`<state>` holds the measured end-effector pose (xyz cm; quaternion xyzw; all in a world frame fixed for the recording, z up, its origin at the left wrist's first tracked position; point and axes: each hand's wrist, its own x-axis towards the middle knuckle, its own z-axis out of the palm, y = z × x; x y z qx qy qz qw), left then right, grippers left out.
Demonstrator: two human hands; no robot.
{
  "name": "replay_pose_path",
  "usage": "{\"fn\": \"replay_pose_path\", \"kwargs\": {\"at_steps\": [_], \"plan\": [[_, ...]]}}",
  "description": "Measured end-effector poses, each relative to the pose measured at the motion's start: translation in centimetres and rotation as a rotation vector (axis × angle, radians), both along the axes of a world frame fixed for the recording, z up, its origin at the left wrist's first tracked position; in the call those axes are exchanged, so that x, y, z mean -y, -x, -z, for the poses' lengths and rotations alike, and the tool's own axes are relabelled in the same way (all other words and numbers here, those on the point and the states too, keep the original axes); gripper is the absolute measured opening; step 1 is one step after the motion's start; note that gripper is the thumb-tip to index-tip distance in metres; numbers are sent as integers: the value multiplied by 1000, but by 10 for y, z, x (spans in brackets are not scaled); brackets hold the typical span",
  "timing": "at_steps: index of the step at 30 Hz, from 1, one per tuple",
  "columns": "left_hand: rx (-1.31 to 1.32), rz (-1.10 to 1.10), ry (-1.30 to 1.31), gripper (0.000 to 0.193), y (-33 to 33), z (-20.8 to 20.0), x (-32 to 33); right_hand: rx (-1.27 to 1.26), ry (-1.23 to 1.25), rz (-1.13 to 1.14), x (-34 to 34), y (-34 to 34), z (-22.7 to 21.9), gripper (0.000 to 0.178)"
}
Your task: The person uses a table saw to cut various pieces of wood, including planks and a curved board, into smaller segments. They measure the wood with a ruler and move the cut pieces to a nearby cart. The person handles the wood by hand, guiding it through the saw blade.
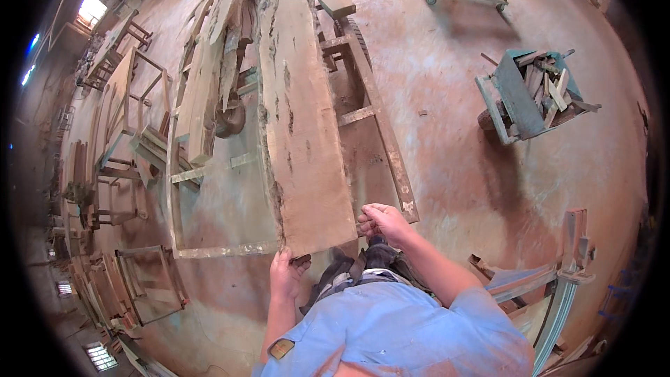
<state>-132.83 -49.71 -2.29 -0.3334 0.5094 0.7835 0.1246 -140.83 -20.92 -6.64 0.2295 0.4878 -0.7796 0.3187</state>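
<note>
Head view: both hands point(335, 248) grip the plank's point(300, 119) near end, open floor point(460, 132) rightward.

A low metal-framed cart point(380, 122) stands on the dusty reddish concrete floor point(453, 98) and carries a long rough-edged wooden slab point(300, 119) lying flat along it. Beside that slab, further rough planks point(206, 77) lie on the same frame, over a wheel point(230, 119).
</note>
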Motion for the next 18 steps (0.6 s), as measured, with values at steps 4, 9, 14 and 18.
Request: {"fn": "replay_pose_path", "kwargs": {"at_steps": [4,9,14,18], "plan": [[14,-53,23,38,3,-1,-8,-30,-19,-58,-4,11,7,41],[62,-169,-117,43,2,4,-17,-15,40,-23,-23,20,7,41],[70,-398,-396,63,-1,3,-37,60,219,64,-39,22,15,43],[11,-374,-432,69,2,6,-52,114,313,36,-24,24,15,56]]}}
